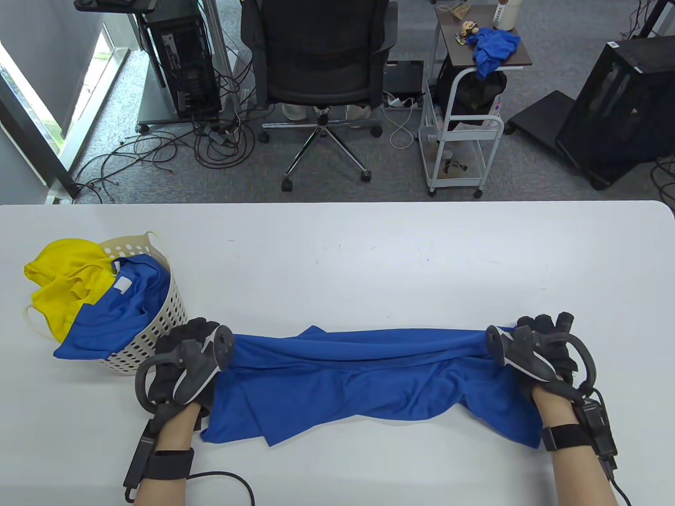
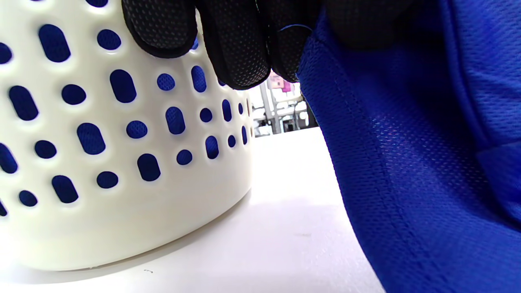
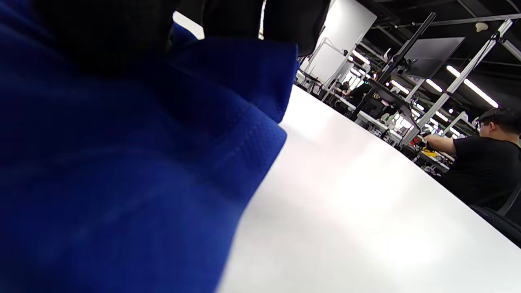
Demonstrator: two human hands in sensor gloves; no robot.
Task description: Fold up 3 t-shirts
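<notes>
A blue t-shirt (image 1: 358,379) is stretched sideways across the near part of the white table (image 1: 337,247), its lower part rumpled. My left hand (image 1: 192,340) grips its left end beside the basket; my right hand (image 1: 543,337) grips its right end. The left wrist view shows gloved fingers (image 2: 240,49) curled over the blue fabric's (image 2: 407,162) hem. In the right wrist view blue cloth (image 3: 122,162) hangs from dark fingers at the top. A cream perforated basket (image 1: 158,327) at the left holds a yellow shirt (image 1: 63,284) and another blue shirt (image 1: 116,311).
The basket wall (image 2: 101,162) stands right beside my left hand. Beyond the table's far edge are an office chair (image 1: 321,63), a white cart (image 1: 459,137) and cables on the floor. A person (image 3: 484,158) sits at another desk off to the right.
</notes>
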